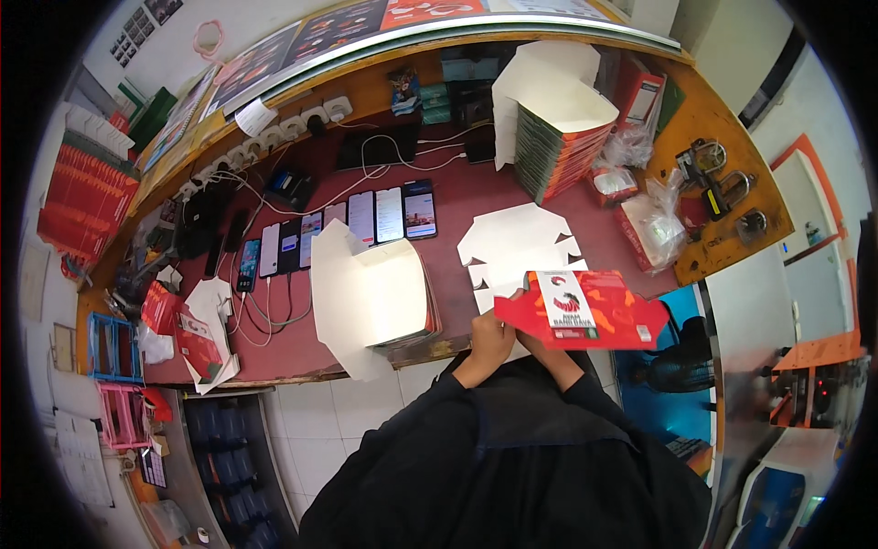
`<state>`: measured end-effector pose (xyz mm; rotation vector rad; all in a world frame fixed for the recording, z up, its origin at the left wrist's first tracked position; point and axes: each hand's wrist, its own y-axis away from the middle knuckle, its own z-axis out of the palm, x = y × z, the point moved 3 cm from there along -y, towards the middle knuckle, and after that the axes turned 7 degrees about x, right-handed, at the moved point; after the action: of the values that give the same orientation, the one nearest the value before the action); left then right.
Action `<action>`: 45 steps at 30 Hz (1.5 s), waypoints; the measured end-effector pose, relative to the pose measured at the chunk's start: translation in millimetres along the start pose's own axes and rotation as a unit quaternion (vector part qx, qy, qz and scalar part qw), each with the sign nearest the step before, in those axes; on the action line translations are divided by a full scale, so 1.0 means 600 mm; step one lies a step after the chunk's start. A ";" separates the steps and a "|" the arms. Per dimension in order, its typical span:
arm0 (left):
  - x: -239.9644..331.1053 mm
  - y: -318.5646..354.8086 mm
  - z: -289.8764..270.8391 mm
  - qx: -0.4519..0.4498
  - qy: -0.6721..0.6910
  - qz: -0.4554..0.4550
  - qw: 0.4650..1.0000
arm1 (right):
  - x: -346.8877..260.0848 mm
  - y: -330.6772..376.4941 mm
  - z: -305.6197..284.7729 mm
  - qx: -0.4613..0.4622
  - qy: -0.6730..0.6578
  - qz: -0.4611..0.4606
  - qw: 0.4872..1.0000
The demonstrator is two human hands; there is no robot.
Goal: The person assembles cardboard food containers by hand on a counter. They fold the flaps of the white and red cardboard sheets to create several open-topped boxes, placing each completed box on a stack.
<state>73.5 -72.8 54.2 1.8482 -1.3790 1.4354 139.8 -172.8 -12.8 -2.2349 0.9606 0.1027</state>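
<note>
A partly folded cardboard food box lies at the table's front edge, right of centre. Its white inner panel (521, 240) with notched flaps rests on the table. Nearer me, a red printed panel (599, 316) with a white label is turned outer side up; whether both belong to one sheet I cannot tell. My left hand (490, 348) is closed at the red panel's left corner. My right hand (547, 355) grips the lower edge of the same panel, its fingertips hidden beneath. Left of my hands stands a stack of nested boxes (375, 293), white insides up.
Behind stands a tall stack of red boxes (560, 151). Several phones (389, 215) lie in a row, with white cables. Padlocks (713, 174) and a plastic-wrapped packet (651, 229) sit at the right. Folded cartons (203, 343) lie at the left front corner.
</note>
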 end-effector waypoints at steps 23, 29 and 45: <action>0.090 -0.006 -0.167 0.345 -0.086 0.381 0.853 | -0.240 -0.186 -0.233 -0.154 -0.306 0.011 0.939; 0.090 0.031 -0.233 0.385 -0.178 0.330 0.843 | -0.316 -0.226 -0.219 -0.118 -0.363 -0.146 0.913; -0.070 0.105 -0.243 0.228 -0.320 0.252 0.884 | -0.354 -0.221 -0.007 -0.315 -0.175 -0.393 0.846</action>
<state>-50.2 35.0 56.7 2.5566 -2.1031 1.5511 73.9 18.6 134.4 -2.8821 -0.2883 0.4852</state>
